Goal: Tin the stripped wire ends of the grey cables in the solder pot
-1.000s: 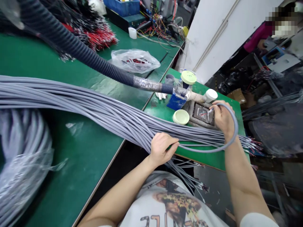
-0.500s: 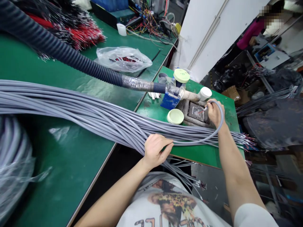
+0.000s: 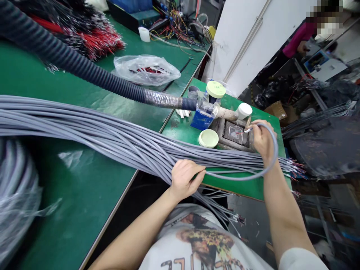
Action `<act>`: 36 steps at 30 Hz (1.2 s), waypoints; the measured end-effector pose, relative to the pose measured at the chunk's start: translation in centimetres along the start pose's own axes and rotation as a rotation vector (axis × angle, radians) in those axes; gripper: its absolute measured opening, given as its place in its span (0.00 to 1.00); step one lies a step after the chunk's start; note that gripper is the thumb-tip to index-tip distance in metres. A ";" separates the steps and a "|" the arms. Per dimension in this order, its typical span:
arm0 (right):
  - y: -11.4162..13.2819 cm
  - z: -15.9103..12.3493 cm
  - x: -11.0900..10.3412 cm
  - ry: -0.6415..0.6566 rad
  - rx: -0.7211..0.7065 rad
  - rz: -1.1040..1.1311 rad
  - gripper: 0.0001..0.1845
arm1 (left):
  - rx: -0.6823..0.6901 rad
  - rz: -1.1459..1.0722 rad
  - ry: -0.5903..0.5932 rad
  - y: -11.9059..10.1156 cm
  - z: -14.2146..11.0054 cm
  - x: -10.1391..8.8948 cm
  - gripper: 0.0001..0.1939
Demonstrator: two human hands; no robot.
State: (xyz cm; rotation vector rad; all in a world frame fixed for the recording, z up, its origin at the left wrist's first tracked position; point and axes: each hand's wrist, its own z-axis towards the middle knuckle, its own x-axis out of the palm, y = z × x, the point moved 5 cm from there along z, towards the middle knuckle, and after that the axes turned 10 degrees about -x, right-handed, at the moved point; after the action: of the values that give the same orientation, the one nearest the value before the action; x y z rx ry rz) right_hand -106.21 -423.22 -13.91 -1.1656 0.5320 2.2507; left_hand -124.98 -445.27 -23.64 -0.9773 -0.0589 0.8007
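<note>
One grey cable (image 3: 274,150) loops between my two hands. My right hand (image 3: 263,140) is closed around it near its stripped end, where thin coloured wires point left over a solder pot (image 3: 236,132). Whether the wire tips touch the pot's surface I cannot tell. My left hand (image 3: 186,178) pinches the same cable further back, at the front edge of the bundle. Beneath and beside my hands a thick bundle of grey cables (image 3: 126,144) runs from the left to the right, its stripped ends at the far right.
A ribbed hose (image 3: 112,82) slants down to the pot. Around it stand a pale green open tub (image 3: 208,138), a white cup (image 3: 244,111), a yellow-lidded jar (image 3: 215,90) and a blue box (image 3: 201,119). A plastic bag (image 3: 147,71) lies behind. A person (image 3: 295,41) is at the back right.
My right hand has moved right and slightly down, drawing the stripped wire end away from the middle of the pot. The cable loop hangs wider. My left hand stays put.
</note>
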 end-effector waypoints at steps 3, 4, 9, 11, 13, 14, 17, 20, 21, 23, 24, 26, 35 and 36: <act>3.9 -2.8 -3.7 -0.138 0.031 0.164 0.10 | -0.036 -0.064 -0.015 -0.1 0.0 0.0 0.07; 5.0 -4.0 -4.6 -0.196 0.049 0.199 0.10 | -0.067 -0.124 -0.021 -0.4 0.0 0.1 0.07; 9.2 -9.8 -5.3 -0.382 0.091 0.445 0.07 | -0.510 -0.634 0.188 -2.3 -0.1 3.9 0.10; 10.0 -11.6 -4.8 -0.461 0.074 0.524 0.08 | -0.745 -0.839 0.339 -3.3 -0.5 6.5 0.16; 10.4 -13.0 -4.2 -0.497 0.063 0.568 0.09 | -0.886 -0.998 0.409 -4.3 -0.8 8.2 0.20; 10.5 -13.6 -3.9 -0.500 0.061 0.583 0.10 | -0.923 -1.047 0.413 -4.6 -0.8 8.8 0.21; 10.5 -15.2 -3.2 -0.493 0.077 0.625 0.11 | -0.970 -1.091 0.382 -5.1 -0.8 9.4 0.22; 10.3 -16.4 -2.8 -0.502 0.092 0.668 0.10 | -0.991 -1.090 0.352 -5.3 -1.0 9.4 0.20; 10.3 -16.7 -2.6 -0.504 0.100 0.679 0.10 | -0.990 -1.087 0.346 -5.4 -1.0 9.3 0.20; 10.3 -17.2 -2.2 -0.500 0.110 0.694 0.10 | -0.988 -1.079 0.333 -5.5 -1.1 9.2 0.20; 10.3 -17.4 -2.1 -0.502 0.113 0.701 0.10 | -0.987 -1.073 0.330 -5.5 -1.1 9.1 0.20; 10.4 -17.7 -1.9 -0.511 0.121 0.718 0.10 | -0.991 -1.061 0.326 -5.6 -1.2 9.1 0.20; 10.6 -18.4 -1.6 -0.460 0.154 0.721 0.11 | -1.011 -1.055 0.315 -5.4 -1.4 9.2 0.19; 10.6 -18.4 -1.6 -0.450 0.150 0.702 0.11 | -1.010 -1.072 0.321 -5.4 -1.5 9.3 0.18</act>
State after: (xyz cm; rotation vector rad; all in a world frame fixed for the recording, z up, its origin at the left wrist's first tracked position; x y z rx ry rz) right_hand -100.78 -442.32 -21.56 -0.3836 1.0094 2.8689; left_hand -114.62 -442.11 -23.20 -1.7501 -0.6973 -0.4672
